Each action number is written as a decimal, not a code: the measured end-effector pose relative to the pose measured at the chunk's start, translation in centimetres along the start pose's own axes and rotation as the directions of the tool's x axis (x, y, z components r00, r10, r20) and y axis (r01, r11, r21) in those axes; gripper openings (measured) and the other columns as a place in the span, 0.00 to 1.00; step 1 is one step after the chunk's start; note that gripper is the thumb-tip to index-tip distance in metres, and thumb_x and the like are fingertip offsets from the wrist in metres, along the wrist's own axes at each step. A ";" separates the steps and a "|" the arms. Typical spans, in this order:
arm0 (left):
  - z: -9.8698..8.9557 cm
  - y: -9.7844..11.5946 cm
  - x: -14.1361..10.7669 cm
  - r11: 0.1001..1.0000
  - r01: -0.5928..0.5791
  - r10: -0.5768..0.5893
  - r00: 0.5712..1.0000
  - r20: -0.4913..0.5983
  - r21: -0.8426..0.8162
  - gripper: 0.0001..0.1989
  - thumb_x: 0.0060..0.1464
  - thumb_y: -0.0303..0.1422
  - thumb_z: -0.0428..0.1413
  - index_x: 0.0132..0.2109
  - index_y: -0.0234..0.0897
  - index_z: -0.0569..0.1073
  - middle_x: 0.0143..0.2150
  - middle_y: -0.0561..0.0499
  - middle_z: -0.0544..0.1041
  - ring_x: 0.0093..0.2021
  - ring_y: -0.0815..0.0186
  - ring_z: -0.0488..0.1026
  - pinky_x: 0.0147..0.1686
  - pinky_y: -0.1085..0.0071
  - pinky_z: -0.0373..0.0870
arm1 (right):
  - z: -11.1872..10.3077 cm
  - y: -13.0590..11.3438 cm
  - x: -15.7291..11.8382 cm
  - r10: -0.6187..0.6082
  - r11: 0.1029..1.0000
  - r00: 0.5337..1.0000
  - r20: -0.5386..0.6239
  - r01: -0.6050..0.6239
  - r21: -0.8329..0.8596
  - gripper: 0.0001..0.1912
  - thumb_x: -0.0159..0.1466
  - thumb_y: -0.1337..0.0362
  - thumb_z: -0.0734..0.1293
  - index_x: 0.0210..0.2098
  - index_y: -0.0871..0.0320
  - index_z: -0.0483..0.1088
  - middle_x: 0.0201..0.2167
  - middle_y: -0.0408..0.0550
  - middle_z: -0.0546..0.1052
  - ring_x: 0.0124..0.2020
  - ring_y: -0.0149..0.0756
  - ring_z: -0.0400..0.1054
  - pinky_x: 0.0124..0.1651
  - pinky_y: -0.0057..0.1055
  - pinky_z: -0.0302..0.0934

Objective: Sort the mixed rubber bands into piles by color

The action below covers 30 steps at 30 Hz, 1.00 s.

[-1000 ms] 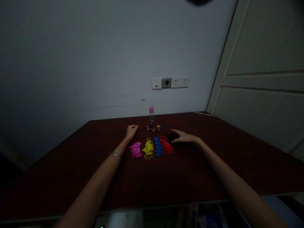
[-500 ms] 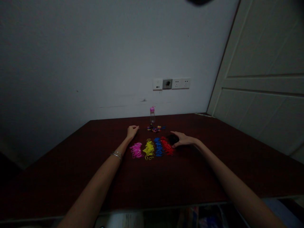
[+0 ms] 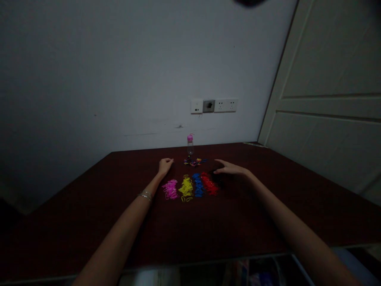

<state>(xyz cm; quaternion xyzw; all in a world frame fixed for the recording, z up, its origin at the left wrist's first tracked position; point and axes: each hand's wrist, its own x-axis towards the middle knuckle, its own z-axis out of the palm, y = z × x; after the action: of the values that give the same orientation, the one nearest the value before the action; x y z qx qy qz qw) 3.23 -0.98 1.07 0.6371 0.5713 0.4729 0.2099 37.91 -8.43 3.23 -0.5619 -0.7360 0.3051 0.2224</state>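
Observation:
Small loops lie in colour groups on the dark red table [image 3: 178,230]: pink loops [image 3: 170,189], yellow loops [image 3: 186,186], blue loops [image 3: 198,185] and red loops [image 3: 209,183], from left to right. Right of the red group is a dark pile [image 3: 218,178], hard to make out. My right hand [image 3: 230,168] hovers over it with thumb and fingers apart, holding nothing visible. My left hand [image 3: 166,164] rests on the table behind the pink group, its fingers closed; what they hold, if anything, is too small to see.
Behind the groups lies a cluster of mixed coloured small things [image 3: 193,162]. A clear bottle with a pink cap [image 3: 190,145] stands near the wall [image 3: 133,79]. Sockets [image 3: 225,105] are on the wall, and a pale panelled door [image 3: 327,131] is at the right.
My right hand has lifted slightly away from the dark pile, which now looks flatter and more spread out. My left hand has stayed in place.

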 end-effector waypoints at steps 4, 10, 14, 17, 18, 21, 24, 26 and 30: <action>0.0 -0.1 0.0 1.000 0.005 -0.005 1.000 -0.002 0.001 0.13 0.46 0.38 0.53 0.25 0.32 0.76 0.25 0.49 0.77 0.29 0.64 0.71 0.30 0.73 0.61 | -0.3 -0.9 2.3 -0.040 0.985 0.989 -0.141 0.015 -0.173 0.34 0.56 0.60 0.67 0.60 0.62 0.58 0.59 0.57 0.63 0.58 0.45 0.59 0.61 0.38 0.52; 0.1 -0.1 0.0 1.000 0.023 -0.023 1.000 0.003 0.017 0.13 0.46 0.37 0.53 0.25 0.32 0.77 0.24 0.49 0.76 0.28 0.65 0.71 0.30 0.73 0.62 | 0.1 -1.8 5.8 -0.051 0.885 0.980 -0.194 -0.045 -0.464 0.22 0.60 0.66 0.62 0.54 0.61 0.66 0.54 0.53 0.70 0.55 0.40 0.63 0.57 0.31 0.55; 0.0 0.1 -0.1 0.999 0.014 -0.014 1.000 0.009 0.032 0.13 0.47 0.37 0.53 0.26 0.32 0.77 0.22 0.50 0.75 0.28 0.65 0.71 0.30 0.74 0.62 | 0.5 -1.9 7.0 -0.026 0.822 0.984 -0.178 -0.080 -0.564 0.21 0.61 0.66 0.60 0.53 0.57 0.68 0.53 0.50 0.71 0.54 0.41 0.64 0.54 0.33 0.59; 0.0 0.0 -0.1 0.999 0.005 -0.006 1.000 0.011 0.035 0.14 0.47 0.37 0.53 0.26 0.32 0.77 0.22 0.50 0.75 0.28 0.65 0.71 0.30 0.73 0.62 | 0.8 -2.0 7.6 -0.025 0.799 0.985 -0.170 -0.082 -0.595 0.20 0.61 0.67 0.59 0.51 0.55 0.69 0.52 0.50 0.72 0.53 0.41 0.65 0.52 0.33 0.60; 0.0 0.0 -0.1 0.999 0.004 -0.004 1.000 0.013 0.035 0.13 0.47 0.37 0.53 0.25 0.32 0.77 0.22 0.50 0.75 0.28 0.65 0.71 0.30 0.73 0.62 | 0.9 -2.1 7.8 -0.026 0.792 0.986 -0.167 -0.081 -0.606 0.20 0.61 0.67 0.59 0.51 0.54 0.70 0.52 0.50 0.72 0.53 0.41 0.66 0.51 0.34 0.61; 0.0 -0.2 -0.1 0.999 -0.006 0.006 1.000 0.018 0.034 0.14 0.47 0.37 0.53 0.25 0.32 0.77 0.22 0.49 0.75 0.28 0.64 0.71 0.30 0.73 0.62 | 1.1 -2.2 8.0 -0.035 0.762 0.987 -0.158 -0.076 -0.643 0.18 0.62 0.67 0.58 0.50 0.53 0.70 0.51 0.51 0.73 0.51 0.42 0.67 0.49 0.36 0.62; 0.0 -0.3 -0.1 0.999 -0.011 0.010 1.000 0.019 0.039 0.14 0.47 0.37 0.52 0.25 0.32 0.77 0.23 0.49 0.76 0.28 0.64 0.71 0.30 0.73 0.62 | 1.2 -2.3 7.9 -0.053 0.724 0.988 -0.147 -0.063 -0.686 0.15 0.62 0.66 0.59 0.46 0.54 0.73 0.47 0.54 0.75 0.49 0.44 0.68 0.47 0.37 0.62; 0.1 -0.3 -0.1 0.999 -0.011 0.010 1.000 0.013 0.047 0.14 0.47 0.37 0.52 0.25 0.32 0.77 0.25 0.49 0.76 0.29 0.64 0.72 0.31 0.73 0.62 | 1.3 -2.3 7.8 -0.071 0.702 0.987 -0.144 -0.053 -0.710 0.15 0.63 0.67 0.58 0.43 0.57 0.74 0.46 0.57 0.75 0.49 0.44 0.67 0.47 0.37 0.62; 0.1 -0.1 -0.2 0.998 -0.011 0.010 1.000 0.008 0.054 0.13 0.47 0.37 0.52 0.25 0.33 0.77 0.26 0.48 0.77 0.31 0.63 0.72 0.33 0.72 0.63 | 1.4 -2.6 7.9 -0.103 0.677 0.985 -0.140 -0.033 -0.735 0.15 0.63 0.67 0.57 0.42 0.60 0.73 0.46 0.60 0.74 0.50 0.45 0.66 0.48 0.36 0.61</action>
<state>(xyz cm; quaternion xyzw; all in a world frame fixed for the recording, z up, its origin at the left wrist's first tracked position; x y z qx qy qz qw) 3.25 -1.12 0.88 0.6474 0.5798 0.4560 0.1921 33.08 -1.61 3.93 -0.6134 -0.7854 -0.0693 0.0459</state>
